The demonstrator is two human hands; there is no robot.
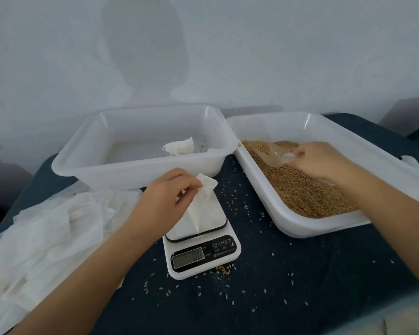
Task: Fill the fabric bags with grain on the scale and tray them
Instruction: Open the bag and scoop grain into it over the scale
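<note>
My left hand point(166, 189) pinches the top of an empty white fabric bag point(203, 204) that hangs down onto the platform of the white kitchen scale point(203, 252). My right hand point(322, 160) grips a clear plastic scoop point(270, 153) holding some grain, inside the right tray point(300, 228) of brown grain point(300, 189). The left tray point(140, 175) behind the scale holds one filled fabric bag point(179, 147) and a few loose grains.
A heap of empty white fabric bags point(46, 238) lies at the left on the dark blue tablecloth point(300, 286). Spilled grains point(224, 269) are scattered around the scale. A pale wall rises right behind the trays.
</note>
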